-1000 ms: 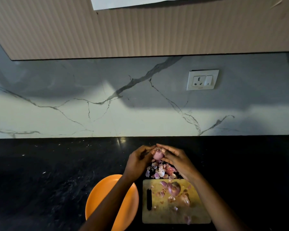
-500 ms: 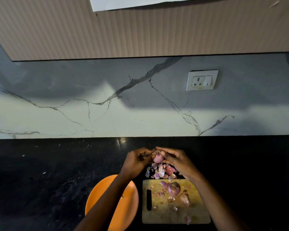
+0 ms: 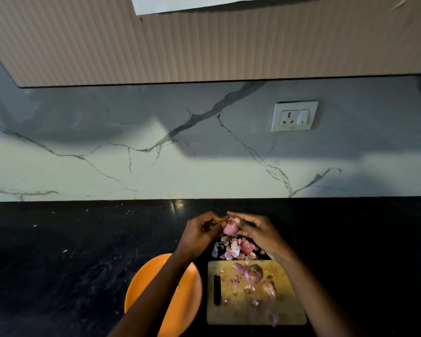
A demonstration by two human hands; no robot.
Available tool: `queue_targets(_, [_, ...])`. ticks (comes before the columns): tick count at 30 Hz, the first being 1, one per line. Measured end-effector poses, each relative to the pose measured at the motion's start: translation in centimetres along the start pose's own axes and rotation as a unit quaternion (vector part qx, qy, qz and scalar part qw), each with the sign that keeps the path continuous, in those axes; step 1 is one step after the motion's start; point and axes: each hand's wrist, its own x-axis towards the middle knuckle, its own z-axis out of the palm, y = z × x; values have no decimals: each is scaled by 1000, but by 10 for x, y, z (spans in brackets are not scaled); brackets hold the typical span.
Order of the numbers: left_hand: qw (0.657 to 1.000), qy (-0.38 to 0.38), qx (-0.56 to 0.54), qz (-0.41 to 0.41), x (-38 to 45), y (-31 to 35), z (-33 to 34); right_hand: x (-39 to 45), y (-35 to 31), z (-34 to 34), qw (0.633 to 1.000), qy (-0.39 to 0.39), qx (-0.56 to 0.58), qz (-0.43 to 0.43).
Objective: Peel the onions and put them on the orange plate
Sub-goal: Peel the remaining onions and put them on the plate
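Head view — both hands (image 3: 231, 233) around onion (image 3: 230, 228)

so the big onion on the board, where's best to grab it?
Likely across its round middle, from above. The onion lies on the board with another onion close at its near right and peels to its left, so the top is the freest side. Its ends are not clear enough to judge.

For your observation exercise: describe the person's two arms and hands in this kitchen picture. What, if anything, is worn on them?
Both forearms are bare as far as the frame shows: no sleeves reach into view. The left hand and right hand wear no gloves. No watch, bracelet or ring can be made out, though the light is dim and the fingers are small in the picture.
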Motion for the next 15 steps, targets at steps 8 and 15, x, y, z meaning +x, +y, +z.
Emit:
queue_targets(8, [999, 0, 38, 15, 1, 1, 0, 1, 1, 1, 1000, 6, 0, -1])
queue_targets(15, [999, 31, 33, 7, -4, 0, 7, -1, -1, 4, 1000, 16, 11, -5])
